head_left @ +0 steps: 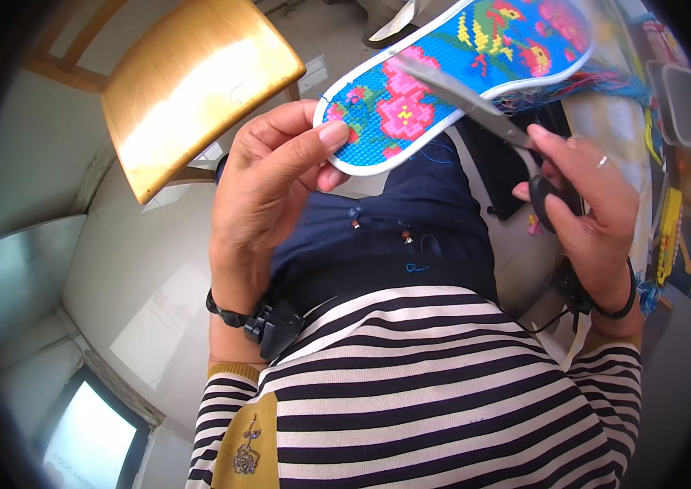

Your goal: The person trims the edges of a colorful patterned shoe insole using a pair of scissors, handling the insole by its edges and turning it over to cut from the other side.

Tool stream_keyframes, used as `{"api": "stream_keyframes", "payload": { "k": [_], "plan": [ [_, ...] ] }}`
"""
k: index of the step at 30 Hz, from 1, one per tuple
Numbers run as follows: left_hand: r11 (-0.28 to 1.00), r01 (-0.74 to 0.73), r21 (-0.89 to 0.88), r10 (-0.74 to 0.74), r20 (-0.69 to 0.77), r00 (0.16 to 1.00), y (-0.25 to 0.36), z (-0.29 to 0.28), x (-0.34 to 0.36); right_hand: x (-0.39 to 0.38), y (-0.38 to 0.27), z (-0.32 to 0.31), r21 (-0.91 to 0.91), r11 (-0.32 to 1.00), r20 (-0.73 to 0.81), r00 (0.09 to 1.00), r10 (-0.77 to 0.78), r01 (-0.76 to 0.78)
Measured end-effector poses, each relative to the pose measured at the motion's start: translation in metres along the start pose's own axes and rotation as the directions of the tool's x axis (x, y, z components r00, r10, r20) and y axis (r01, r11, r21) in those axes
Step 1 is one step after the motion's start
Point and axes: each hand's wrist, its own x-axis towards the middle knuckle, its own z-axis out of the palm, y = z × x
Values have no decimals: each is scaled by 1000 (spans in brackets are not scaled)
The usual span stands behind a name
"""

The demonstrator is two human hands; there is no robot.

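My left hand point(268, 171) pinches the rounded lower-left end of an insole point(401, 114) with pink and yellow flowers stitched on blue and a white edge, thumb on top and fingers beneath. A fine blue thread shows near that end. My right hand point(586, 200) grips black-handled scissors point(484, 110), whose metal blades lie across the middle of the insole, tips toward the upper left; whether they touch it I cannot tell. Bundles of coloured thread point(606, 91) lie behind the insole at the right, and loose blue threads show on my dark trousers.
A wooden chair point(174, 122) stands at upper left on the tiled floor point(121, 269). Along the right is a work surface point(586, 122) with a clear plastic container point(684, 102), a yellow item point(669, 232) and blue yarn. A lit screen or pane point(89, 432) shows at lower left.
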Motion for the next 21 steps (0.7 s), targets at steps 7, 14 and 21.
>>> {"api": "stream_keyframes", "payload": {
  "k": [7, 14, 21],
  "plan": [
    [1000, -20, 1, 20, -10, 1000, -4, 2, 1, 6, 0, -2, 97, 995, -53, 998, -31, 36],
    [995, -100, 10, 100, -107, 989, -17, 13, 2, 18, -5, 52, 736, 675, -174, 949, 264, -53],
    [996, -83, 45, 83, 1, 997, -25, 18, 2, 41, 15, 74, 912, 398, -294, 838, 460, 101]
  ]
}}
